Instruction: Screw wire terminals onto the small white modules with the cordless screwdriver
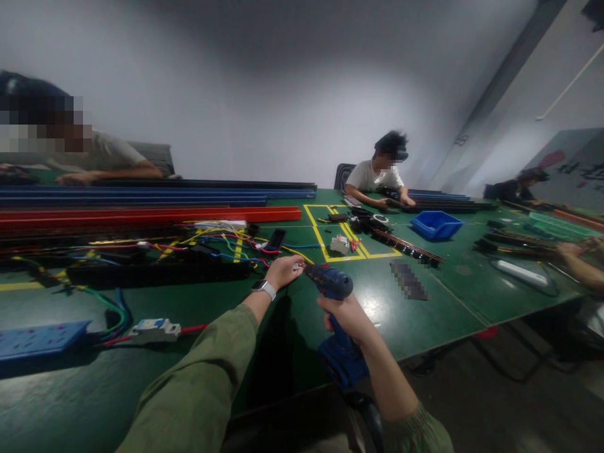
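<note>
My right hand [346, 314] is wrapped round the grip of a blue cordless drill [336, 282], whose front end points left toward my other hand. My left hand [284, 272], with a watch [264, 288] on the wrist, is closed in a pinch on a small whitish part at the drill's tip; what the part is cannot be made out. Coloured wires [231, 242] run close behind the left fingers. A black phone-like object [276, 240] lies just beyond them.
Long orange rails [151, 215] and blue rails [141, 196] lie at the back left. A blue power strip [42, 338] and a breaker [155, 329] are front left. A blue bin [436, 225] stands at right. Several people sit around the green table [448, 314].
</note>
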Demonstrator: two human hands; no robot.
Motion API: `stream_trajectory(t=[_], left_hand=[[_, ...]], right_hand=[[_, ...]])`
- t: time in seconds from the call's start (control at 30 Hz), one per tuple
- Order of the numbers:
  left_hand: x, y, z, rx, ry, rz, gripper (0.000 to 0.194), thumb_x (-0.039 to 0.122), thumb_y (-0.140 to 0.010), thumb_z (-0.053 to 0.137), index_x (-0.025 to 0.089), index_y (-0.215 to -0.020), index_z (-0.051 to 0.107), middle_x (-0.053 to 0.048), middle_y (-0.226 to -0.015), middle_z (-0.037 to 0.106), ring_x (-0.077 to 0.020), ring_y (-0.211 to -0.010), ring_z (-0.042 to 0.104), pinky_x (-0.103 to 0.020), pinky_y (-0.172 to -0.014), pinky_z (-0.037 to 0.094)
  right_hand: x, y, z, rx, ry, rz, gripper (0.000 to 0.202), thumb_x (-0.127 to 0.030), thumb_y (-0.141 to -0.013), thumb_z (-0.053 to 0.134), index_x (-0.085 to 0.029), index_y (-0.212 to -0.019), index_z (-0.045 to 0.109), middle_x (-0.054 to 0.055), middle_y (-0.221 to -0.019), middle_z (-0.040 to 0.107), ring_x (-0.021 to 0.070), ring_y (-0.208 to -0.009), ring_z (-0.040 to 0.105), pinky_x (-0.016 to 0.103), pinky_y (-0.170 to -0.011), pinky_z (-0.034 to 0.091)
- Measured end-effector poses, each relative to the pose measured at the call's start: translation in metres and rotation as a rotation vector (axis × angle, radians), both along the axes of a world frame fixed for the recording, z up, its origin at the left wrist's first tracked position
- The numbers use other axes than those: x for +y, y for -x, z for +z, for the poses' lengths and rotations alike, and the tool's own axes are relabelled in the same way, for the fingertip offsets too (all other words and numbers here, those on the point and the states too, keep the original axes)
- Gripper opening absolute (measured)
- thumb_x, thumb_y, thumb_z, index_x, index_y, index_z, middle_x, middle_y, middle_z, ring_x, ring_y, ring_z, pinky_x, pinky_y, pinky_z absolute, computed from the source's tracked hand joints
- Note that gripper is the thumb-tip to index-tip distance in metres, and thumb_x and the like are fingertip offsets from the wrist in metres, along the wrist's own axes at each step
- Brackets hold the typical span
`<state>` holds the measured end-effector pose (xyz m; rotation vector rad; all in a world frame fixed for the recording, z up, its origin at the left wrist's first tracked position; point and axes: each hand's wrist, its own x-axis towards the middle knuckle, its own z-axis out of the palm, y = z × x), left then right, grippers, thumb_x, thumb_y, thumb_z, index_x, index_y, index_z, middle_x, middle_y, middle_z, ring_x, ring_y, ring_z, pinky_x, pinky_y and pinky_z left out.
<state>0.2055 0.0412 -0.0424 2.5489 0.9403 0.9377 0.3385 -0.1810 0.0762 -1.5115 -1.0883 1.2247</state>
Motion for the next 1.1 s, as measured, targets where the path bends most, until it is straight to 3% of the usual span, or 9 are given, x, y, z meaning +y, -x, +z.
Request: stream_trajectory(t=[0.4, 1.1], left_hand=[[-0.0017, 0.0009, 0.0016, -0.010, 0.004, 0.003, 0.031, 0.028, -0.079, 0.064, 0.028, -0.109, 0.068, 0.000, -0.099, 0.074, -0.0180, -0.092, 0.068, -0.027, -0.087, 0.051], [-0.0011, 0.0007, 0.0016, 0.002, 0.000, 0.002, 0.031, 0.027, -0.078, 0.064, 0.027, -0.109, 0.068, 0.000, -0.101, 0.074, -0.0180, -0.094, 0.068, -0.026, -0.088, 0.049]], right_hand=[[-0.0004, 0.0007, 0.0030, 0.015, 0.009, 0.004, 0.036, -0.029, -0.071, 0.063, -0.016, -0.103, 0.053, -0.009, -0.046, 0.048, 0.0148, -0.036, 0.054, 0.022, -0.038, 0.036], [0.0009, 0.0015, 0.0002, 0.000, 0.003, -0.008, 0.030, -0.028, -0.071, 0.063, -0.017, -0.097, 0.052, -0.009, -0.050, 0.049, 0.0131, -0.035, 0.053, 0.021, -0.036, 0.035]])
